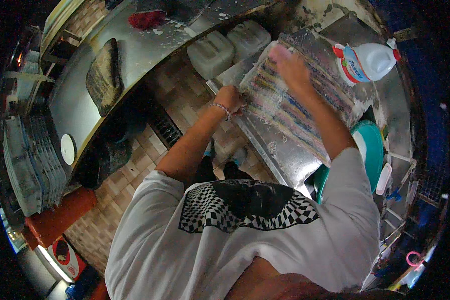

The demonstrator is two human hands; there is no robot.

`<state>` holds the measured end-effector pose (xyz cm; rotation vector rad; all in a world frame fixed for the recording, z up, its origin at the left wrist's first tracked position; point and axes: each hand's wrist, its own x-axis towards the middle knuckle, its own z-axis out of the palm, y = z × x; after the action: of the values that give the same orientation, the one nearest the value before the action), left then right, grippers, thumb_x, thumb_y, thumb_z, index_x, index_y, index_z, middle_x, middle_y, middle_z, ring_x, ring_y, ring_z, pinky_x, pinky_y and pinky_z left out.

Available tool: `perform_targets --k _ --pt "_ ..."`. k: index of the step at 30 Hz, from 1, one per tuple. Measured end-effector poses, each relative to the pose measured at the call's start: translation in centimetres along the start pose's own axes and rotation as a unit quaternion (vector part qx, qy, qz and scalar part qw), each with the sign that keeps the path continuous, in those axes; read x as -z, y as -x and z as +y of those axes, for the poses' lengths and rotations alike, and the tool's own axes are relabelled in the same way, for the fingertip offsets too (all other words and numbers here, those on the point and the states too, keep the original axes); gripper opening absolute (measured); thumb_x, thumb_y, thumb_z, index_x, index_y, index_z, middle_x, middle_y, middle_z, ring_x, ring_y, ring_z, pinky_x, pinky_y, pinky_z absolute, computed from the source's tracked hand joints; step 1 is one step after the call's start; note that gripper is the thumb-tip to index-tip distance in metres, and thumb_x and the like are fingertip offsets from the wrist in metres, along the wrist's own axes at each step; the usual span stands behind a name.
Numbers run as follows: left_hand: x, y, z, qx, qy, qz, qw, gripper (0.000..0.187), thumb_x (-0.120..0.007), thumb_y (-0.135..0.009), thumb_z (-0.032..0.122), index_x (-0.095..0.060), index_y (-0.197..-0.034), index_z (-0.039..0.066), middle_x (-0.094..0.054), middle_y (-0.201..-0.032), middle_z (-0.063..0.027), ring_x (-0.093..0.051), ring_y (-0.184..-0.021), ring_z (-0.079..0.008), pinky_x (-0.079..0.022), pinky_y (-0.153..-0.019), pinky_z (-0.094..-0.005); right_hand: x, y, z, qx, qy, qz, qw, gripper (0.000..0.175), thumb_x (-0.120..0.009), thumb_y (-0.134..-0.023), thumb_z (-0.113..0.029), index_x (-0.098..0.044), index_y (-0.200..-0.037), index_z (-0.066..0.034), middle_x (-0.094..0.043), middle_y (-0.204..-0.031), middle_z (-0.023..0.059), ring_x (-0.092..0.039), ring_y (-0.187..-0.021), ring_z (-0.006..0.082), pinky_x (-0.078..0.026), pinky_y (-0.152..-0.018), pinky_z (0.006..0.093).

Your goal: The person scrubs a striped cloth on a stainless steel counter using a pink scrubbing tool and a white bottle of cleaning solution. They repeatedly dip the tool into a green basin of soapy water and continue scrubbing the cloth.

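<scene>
A striped woven rug (285, 103), wet and streaked with whitish suds, lies flat on a metal counter (285, 153). My left hand (230, 98), with a bracelet at the wrist, is curled around the rug's near left edge, by the counter's rim. Toward the rug's far end, my right hand (294, 71) holds a pink scrubber (280, 53) down against the stripes. That hand is blurred, and whether the scrubber is a brush or a sponge is unclear. Some foam sits on the bare metal beside the rug.
A Zonrox bleach jug (371, 62) lies right of the rug. Nearer me is a green basin (375, 146). Two plastic jerrycans (212, 52) stand beyond the counter's left corner. The left-hand counter (142, 56) carries a dark folded mat (104, 80) and a white lid (68, 149).
</scene>
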<state>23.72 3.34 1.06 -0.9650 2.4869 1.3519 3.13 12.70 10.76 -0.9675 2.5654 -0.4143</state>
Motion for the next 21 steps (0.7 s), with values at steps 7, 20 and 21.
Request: perform_targets --k 7,20,21 --pt "0.1 0.0 0.6 -0.012 -0.024 -0.032 0.999 0.031 -0.072 -0.077 0.028 -0.07 -0.074 -0.003 -0.069 -0.073 -0.0189 -0.07 -0.069 -0.0334 -0.057 -0.069 -0.042 -5.2 2.3 3.4 0.129 0.08 0.047 0.987 0.055 -0.053 -0.09 -0.061 -0.065 -0.121 -0.0179 -0.054 -0.132 0.0227 -0.055 -0.116 0.0438 -0.045 -0.097 0.052" --pt "-1.6 -1.8 -1.6 -0.101 -0.159 0.022 0.982 0.035 -0.073 -0.074 0.03 -0.07 -0.09 -0.001 -0.069 -0.095 -0.0227 -0.068 -0.091 -0.0388 -0.055 -0.081 -0.0465 -5.4 -0.5 6.3 0.097 0.051 0.067 0.992 0.05 -0.048 -0.096 -0.052 -0.051 -0.138 -0.0258 -0.056 -0.128 0.0195 -0.056 -0.112 0.0442 -0.051 -0.087 0.0505" --pt "-1.2 -1.4 -1.3 -0.104 -0.155 0.014 0.982 0.036 -0.073 -0.074 0.03 -0.07 -0.093 -0.001 -0.069 -0.096 -0.0227 -0.067 -0.092 -0.0392 -0.054 -0.082 -0.0467 -4.4 -1.4 7.1 0.076 0.217 0.127 0.965 0.049 -0.049 -0.096 -0.048 -0.048 -0.141 -0.0277 -0.057 -0.126 0.0204 -0.057 -0.107 0.0466 -0.053 -0.083 0.0506"
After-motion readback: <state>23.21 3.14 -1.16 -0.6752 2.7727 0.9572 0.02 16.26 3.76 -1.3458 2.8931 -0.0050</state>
